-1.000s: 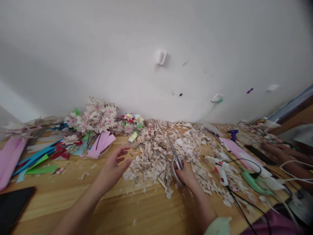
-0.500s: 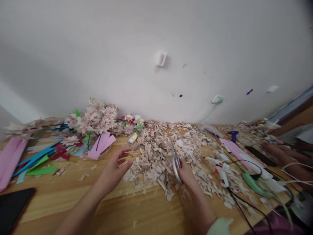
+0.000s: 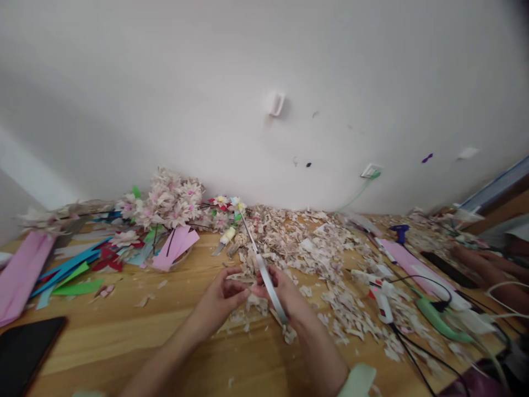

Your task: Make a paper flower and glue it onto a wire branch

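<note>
My right hand (image 3: 285, 292) is closed around a pair of metal scissors (image 3: 266, 274), whose blades point forward and a little left over the pale scraps. Just left of it, my left hand (image 3: 223, 295) has its fingers curled and its thumb and fingertips close together. The fingertips of both hands nearly meet; whatever lies between them is too small and blurred to name. A heap of cream petal-like scraps (image 3: 281, 237) spreads beyond and to the right of the hands.
Pale handmade flowers (image 3: 176, 201) stand at the back left, near pink sheets (image 3: 176, 248) and blue strips (image 3: 74, 264). A phone-like black slab (image 3: 31, 353) lies front left. On the right are a white glue gun (image 3: 382, 300), cables and another person's arm (image 3: 487, 270).
Both hands have come together: my left moved right with its fingers curling in, my right moved left with the scissors. The view has shifted slightly.
</note>
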Demonstrator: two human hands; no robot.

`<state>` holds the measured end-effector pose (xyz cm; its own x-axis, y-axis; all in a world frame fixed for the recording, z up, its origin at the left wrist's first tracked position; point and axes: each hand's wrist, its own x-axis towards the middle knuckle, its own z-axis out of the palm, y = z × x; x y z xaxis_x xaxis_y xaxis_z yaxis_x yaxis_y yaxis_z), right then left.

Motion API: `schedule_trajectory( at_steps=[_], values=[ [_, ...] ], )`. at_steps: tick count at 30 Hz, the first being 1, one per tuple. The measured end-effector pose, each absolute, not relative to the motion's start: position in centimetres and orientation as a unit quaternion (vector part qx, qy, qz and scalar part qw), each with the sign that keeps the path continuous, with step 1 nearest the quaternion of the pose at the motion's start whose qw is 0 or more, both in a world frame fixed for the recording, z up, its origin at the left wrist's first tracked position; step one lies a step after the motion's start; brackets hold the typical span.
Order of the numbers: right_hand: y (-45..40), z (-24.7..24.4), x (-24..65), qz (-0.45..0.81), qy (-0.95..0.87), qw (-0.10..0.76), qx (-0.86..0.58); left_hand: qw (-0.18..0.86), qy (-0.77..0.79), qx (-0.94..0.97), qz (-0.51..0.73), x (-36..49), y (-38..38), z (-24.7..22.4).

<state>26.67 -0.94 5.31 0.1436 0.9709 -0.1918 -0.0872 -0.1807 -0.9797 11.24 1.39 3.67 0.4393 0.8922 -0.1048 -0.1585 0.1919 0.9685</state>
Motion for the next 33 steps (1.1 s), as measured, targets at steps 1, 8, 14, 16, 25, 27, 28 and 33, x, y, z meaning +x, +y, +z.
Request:
schedule_trajectory(
  at_steps=[1,8,14,16,25,27,28,33],
  values=[
    [-0.8,5.1,26.5,0.525,-0.395,0.506,-0.559,0.686,0.362,0.503,0.382,11.2,1.4,3.7],
    [0.3,2.6,25.3,0.468,-0.356,0.599,-0.545,0.686,0.378,0.449,0.43,10.3,2.4,4.6],
    [0.0,0.6,23.4,0.472,-0.356,0.612,-0.526,0.686,0.406,0.401,0.451,9.6,2.8,5.5],
    [0.0,0.7,23.0,0.461,-0.349,0.63,-0.518,0.688,0.412,0.401,0.443,9.6,2.8,5.5],
    [-0.1,1.0,23.0,0.417,-0.344,0.664,-0.517,0.708,0.42,0.379,0.423,10.0,2.7,4.8],
    [0.0,0.8,22.7,0.411,-0.348,0.666,-0.517,0.705,0.425,0.377,0.425,10.0,2.6,4.8],
    [0.0,0.6,22.6,0.406,-0.351,0.664,-0.52,0.702,0.429,0.377,0.425,10.0,2.7,4.8],
    [0.7,0.9,26.3,0.318,-0.408,0.601,-0.609,0.676,0.453,0.384,0.436,9.6,2.8,5.2]
  ],
)
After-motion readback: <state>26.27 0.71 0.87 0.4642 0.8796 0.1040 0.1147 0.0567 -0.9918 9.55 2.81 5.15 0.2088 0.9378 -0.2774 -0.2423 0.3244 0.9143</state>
